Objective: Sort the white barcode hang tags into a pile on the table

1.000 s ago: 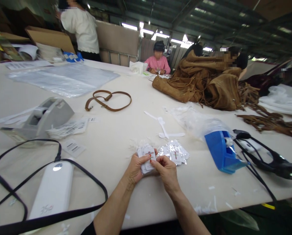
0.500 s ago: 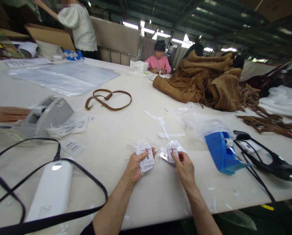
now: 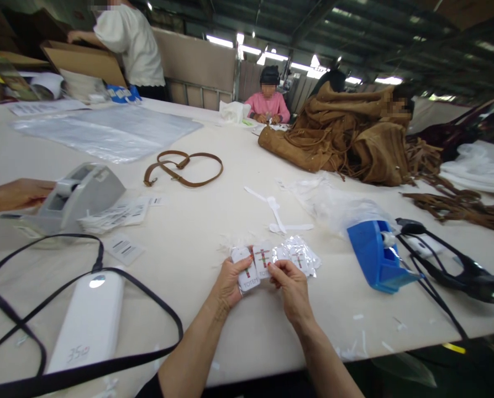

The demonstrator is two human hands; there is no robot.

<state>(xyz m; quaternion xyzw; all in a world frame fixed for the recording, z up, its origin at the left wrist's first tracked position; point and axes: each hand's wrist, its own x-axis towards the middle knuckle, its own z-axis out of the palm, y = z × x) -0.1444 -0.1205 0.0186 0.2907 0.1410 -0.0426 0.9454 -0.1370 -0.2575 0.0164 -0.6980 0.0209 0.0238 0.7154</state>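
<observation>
My left hand (image 3: 229, 282) is closed around a small stack of white hang tags (image 3: 249, 276) marked TOTEM, its thumb pressed on the top one. Between the thumb and fingers of my right hand (image 3: 289, 282) is another white hang tag (image 3: 262, 261), held at its lower right against the stack's edge. Each tag bears a red and green figure. Just beyond my right hand lies a loose pile of similar tags in clear plastic (image 3: 303, 255), partly hidden by the fingers.
At left are a grey tape dispenser (image 3: 83, 193) with a co-worker's hand (image 3: 19, 193), barcode labels (image 3: 120, 215) and a white power bank (image 3: 89, 320) with black cord. A blue tape dispenser (image 3: 371, 257) stands right. Beyond lie a brown strap (image 3: 197, 179) and piled brown suede bags (image 3: 334, 132).
My right hand has moved left from the tag pile to the stack, bringing a tag with it. My left hand stays nearly in place. The co-worker's hand at left has shifted slightly.
</observation>
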